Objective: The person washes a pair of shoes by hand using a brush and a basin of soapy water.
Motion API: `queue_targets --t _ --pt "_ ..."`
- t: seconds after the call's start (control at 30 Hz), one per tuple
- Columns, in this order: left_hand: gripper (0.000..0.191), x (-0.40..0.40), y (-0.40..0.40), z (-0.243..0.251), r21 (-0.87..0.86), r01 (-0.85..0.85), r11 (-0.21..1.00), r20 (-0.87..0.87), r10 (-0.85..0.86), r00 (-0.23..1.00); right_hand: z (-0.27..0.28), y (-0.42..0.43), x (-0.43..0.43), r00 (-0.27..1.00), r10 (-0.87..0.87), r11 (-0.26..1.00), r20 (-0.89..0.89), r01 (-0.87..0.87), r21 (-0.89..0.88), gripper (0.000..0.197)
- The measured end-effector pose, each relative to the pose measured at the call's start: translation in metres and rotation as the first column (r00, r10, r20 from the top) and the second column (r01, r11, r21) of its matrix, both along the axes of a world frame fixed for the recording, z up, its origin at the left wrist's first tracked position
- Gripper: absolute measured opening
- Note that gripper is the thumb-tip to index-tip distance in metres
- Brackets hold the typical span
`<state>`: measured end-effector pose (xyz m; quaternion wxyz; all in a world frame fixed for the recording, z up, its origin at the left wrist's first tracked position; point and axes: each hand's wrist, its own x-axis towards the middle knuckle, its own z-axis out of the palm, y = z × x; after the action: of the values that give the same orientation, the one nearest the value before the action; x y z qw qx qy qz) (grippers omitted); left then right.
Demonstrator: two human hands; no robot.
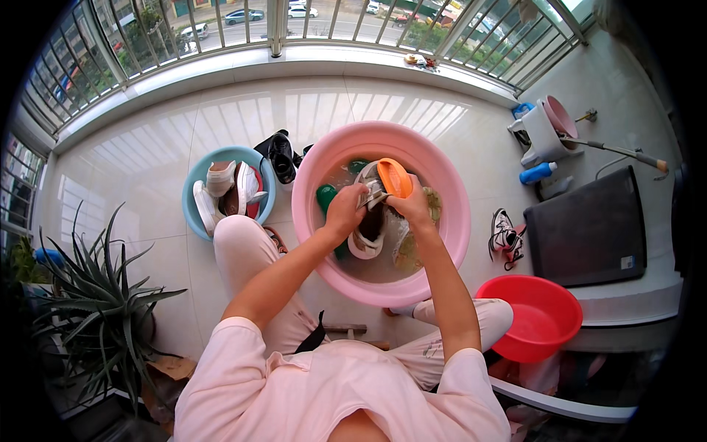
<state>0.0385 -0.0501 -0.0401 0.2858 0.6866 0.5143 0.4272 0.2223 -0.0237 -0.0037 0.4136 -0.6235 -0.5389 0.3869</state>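
Observation:
A white and beige shoe (367, 246) lies over the murky water in a large pink basin (381, 298). My left hand (347, 209) grips the shoe's tongue or upper edge from the left. My right hand (411, 201) holds an orange scrubbing brush (394, 177) at the shoe's right side, its fingers close to the tongue. The brush's bristles are hidden. In the water beside the shoe are dark green items (326, 198) and a yellowish, soft-looking item (407, 251); I cannot tell exactly what they are.
At the left, a light blue basin (190, 212) holds several shoes, with black shoes (281, 157) beside it. On the right are a red basin (530, 320), patterned sneakers (504, 232), a blue bottle (537, 173), a white stool (533, 132) and a dark panel (588, 229). A spiky plant (110, 298) stands lower left.

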Motion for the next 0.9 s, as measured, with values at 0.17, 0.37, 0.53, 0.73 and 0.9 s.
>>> queue_targets --t 0.17,0.37,0.53,0.73,0.9 --pt "0.036 -0.002 0.016 -0.008 0.108 0.147 0.983 -0.014 -0.147 0.989 0.006 0.003 0.004 1.000 0.029 0.997 0.011 -0.030 0.075 0.062" --pt "0.021 0.011 0.003 0.014 0.068 0.031 0.997 -0.082 -0.025 0.996 0.005 -0.011 -0.005 0.998 -0.044 0.998 -0.034 0.045 0.040 0.063" --pt "0.013 0.014 0.009 0.006 0.143 0.019 0.990 -0.063 -0.010 0.998 0.006 -0.027 -0.005 0.947 -0.136 0.967 0.292 0.062 0.249 0.069" --pt "0.007 0.039 -0.002 0.013 0.243 0.073 0.967 -0.270 -0.005 0.963 -0.030 -0.055 -0.005 0.908 -0.375 0.913 0.184 0.328 0.242 0.065" --pt "0.008 0.045 -0.006 0.008 0.280 0.118 0.953 -0.286 -0.034 0.958 -0.064 -0.046 0.008 0.859 -0.505 0.862 -0.082 0.498 -0.094 0.056"
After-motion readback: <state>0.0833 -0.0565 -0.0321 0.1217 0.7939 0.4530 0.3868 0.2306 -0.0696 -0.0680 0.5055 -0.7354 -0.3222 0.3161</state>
